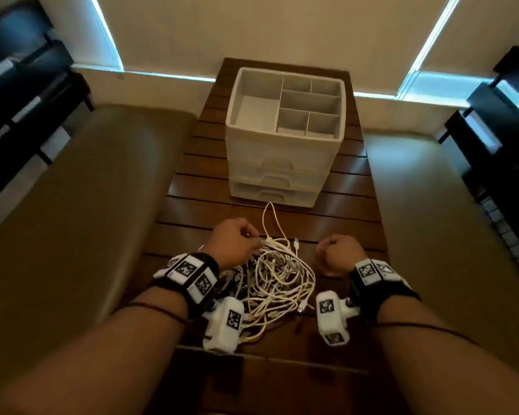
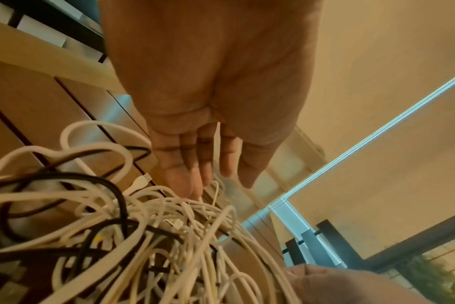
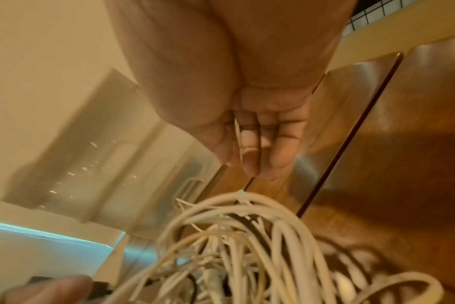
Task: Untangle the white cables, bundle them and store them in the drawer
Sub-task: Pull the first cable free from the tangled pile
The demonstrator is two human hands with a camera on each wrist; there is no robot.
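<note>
A tangle of white cables (image 1: 279, 280) lies on the near part of the wooden slat table (image 1: 342, 211), with a black cable (image 2: 117, 195) mixed in. My left hand (image 1: 237, 244) reaches over the pile's far left edge. In the left wrist view its fingers (image 2: 185, 164) are straight, their tips touch the top strands (image 2: 169, 236), and the thumb stands apart. My right hand (image 1: 337, 253) hovers just right of the pile, loosely curled, holding nothing; the right wrist view shows the empty hand (image 3: 240, 164) above the cables (image 3: 247, 236). The white drawer unit (image 1: 282, 151) stands beyond, its three drawers closed.
The unit's top is an open tray with dividers (image 1: 309, 109). One cable loop (image 1: 270, 217) stretches toward the lowest drawer. Padded tan benches flank the table on the left (image 1: 87, 205) and right (image 1: 432, 220). Dark shelving stands at both room edges.
</note>
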